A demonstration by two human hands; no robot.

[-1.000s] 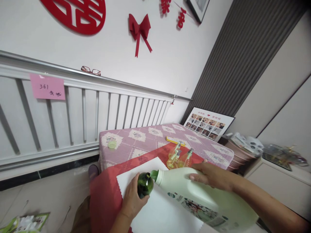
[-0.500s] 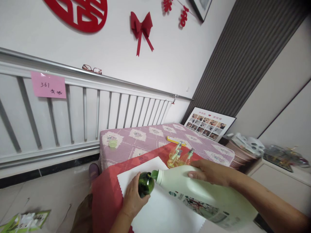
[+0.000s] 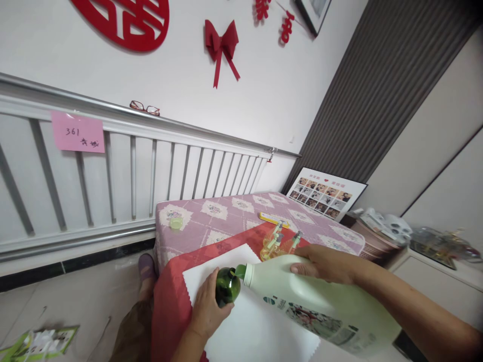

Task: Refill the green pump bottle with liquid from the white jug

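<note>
My left hand [image 3: 206,309] is wrapped round a small dark green bottle [image 3: 227,286] standing on a white sheet [image 3: 252,327]. My right hand [image 3: 326,264] grips a large pale green jug [image 3: 313,306] tipped on its side, its green spout [image 3: 239,271] touching the mouth of the small bottle. Both rest over a red cloth [image 3: 169,296] on the table.
Two small yellow spray bottles [image 3: 279,244] stand just behind the jug. A yellow strip [image 3: 273,218] and a pale green cap [image 3: 175,222] lie on the pink patterned tablecloth [image 3: 226,211]. A white railing [image 3: 132,166] runs along the wall; a framed photo board [image 3: 326,193] leans at right.
Both hands hold as before, with the jug's spout at the small bottle. The view has shifted slightly to the right.
</note>
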